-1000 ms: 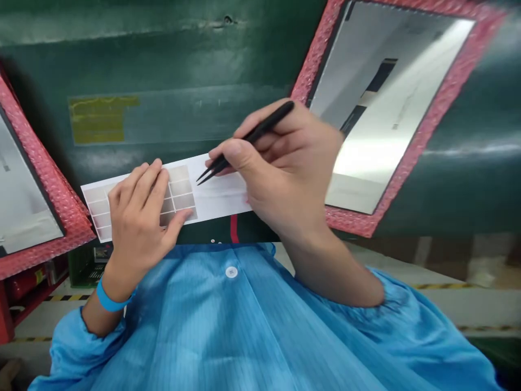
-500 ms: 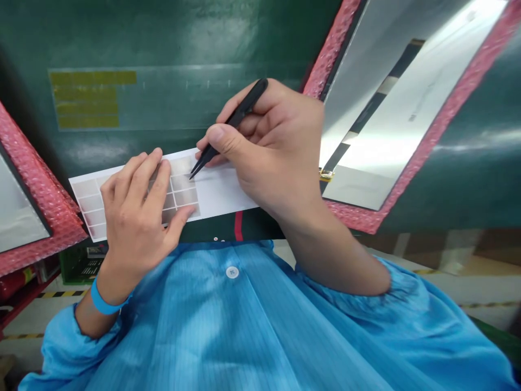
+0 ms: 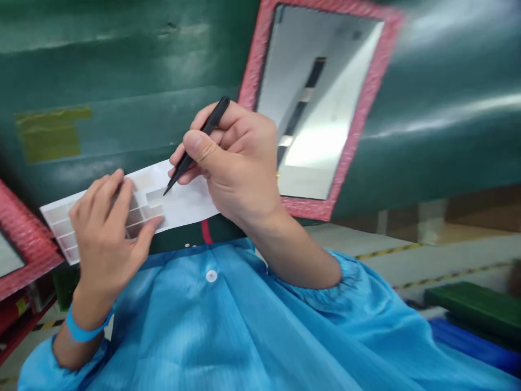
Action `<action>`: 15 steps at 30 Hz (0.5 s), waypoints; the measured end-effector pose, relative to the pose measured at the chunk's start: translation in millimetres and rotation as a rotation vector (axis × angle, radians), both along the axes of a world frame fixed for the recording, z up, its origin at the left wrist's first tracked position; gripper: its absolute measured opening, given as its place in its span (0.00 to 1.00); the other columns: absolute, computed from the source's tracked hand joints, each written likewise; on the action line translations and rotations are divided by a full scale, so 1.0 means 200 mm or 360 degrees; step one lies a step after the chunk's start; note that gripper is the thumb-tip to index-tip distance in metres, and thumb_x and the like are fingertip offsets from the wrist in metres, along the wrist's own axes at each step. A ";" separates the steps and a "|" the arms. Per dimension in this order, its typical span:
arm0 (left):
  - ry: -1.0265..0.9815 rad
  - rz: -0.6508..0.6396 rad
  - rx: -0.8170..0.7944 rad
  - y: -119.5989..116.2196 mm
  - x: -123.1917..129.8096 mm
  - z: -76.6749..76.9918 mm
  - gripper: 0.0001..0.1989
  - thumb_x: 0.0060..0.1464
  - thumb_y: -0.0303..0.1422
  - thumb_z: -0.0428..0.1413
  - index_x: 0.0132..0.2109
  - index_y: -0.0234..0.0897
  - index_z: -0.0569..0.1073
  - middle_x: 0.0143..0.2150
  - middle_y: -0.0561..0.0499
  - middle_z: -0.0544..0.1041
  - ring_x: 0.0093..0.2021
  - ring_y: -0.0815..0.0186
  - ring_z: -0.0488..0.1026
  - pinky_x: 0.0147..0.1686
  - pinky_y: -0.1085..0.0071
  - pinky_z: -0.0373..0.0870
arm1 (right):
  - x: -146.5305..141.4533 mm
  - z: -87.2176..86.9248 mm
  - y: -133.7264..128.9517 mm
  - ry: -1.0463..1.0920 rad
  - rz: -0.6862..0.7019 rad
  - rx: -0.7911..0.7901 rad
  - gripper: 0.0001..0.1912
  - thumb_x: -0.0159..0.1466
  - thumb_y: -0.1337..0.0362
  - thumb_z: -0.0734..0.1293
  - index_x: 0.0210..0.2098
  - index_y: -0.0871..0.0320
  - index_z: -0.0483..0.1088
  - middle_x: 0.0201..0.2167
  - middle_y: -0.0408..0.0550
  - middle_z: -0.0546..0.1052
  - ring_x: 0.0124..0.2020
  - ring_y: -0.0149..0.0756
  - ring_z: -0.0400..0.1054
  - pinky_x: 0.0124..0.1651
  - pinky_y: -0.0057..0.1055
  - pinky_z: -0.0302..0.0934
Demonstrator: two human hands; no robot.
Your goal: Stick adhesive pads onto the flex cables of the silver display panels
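A white sheet with rows of pale grey rectangular stickers lies at the near edge of the green table. My left hand rests on its left part, fingers apart and flat, thumb near the sheet's lower edge. My right hand holds black tweezers between thumb and fingers. Their closed-looking tips touch or hover just over a grey sticker, which sits slightly out of line with the others. Whether the tips grip its corner is too small to tell.
A panel with a dark strip lies on pink bubble wrap at the right. More pink wrap is at the far left. Yellow tape pieces stick to the green table behind the sheet.
The view has shifted, so most things appear farther left. One sticker beside the tweezer tips now stands out of its row. Both hands keep much the same pose.
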State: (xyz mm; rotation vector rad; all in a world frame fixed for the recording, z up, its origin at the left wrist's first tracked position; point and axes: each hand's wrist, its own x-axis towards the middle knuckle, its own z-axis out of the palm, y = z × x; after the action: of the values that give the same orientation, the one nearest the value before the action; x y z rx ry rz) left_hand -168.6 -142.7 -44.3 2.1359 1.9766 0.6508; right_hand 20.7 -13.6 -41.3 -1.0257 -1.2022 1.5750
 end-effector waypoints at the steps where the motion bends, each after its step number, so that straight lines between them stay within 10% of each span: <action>1: 0.0004 -0.0011 -0.0004 0.01 0.00 0.02 0.33 0.63 0.44 0.66 0.71 0.44 0.71 0.72 0.40 0.72 0.69 0.35 0.71 0.68 0.37 0.66 | 0.07 0.02 0.03 -0.0017 -0.0064 0.0022 0.24 0.63 0.41 0.79 0.38 0.51 0.69 0.29 0.40 0.80 0.26 0.35 0.78 0.24 0.28 0.73; 8: -0.0153 -0.0143 0.0206 0.18 0.34 0.13 0.19 0.65 0.33 0.62 0.62 0.43 0.79 0.63 0.40 0.79 0.59 0.39 0.78 0.57 0.38 0.74 | 0.68 0.07 0.17 -0.0347 -0.0608 0.0122 0.15 0.63 0.55 0.82 0.32 0.51 0.74 0.26 0.43 0.81 0.22 0.34 0.75 0.20 0.27 0.70; 15: -0.0264 -0.0300 0.0226 0.40 0.69 0.00 0.13 0.66 0.28 0.60 0.55 0.34 0.82 0.51 0.38 0.81 0.51 0.48 0.76 0.49 0.49 0.75 | 0.73 0.00 0.13 -0.0420 -0.0649 0.0030 0.11 0.63 0.61 0.80 0.32 0.55 0.76 0.24 0.44 0.82 0.21 0.35 0.78 0.17 0.22 0.68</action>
State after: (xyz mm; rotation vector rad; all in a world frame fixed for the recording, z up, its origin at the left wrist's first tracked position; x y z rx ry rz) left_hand -30.0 -61.8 -44.7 2.2314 1.6667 0.9250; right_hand 166.8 13.2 -41.5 -1.3990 -1.0898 1.1340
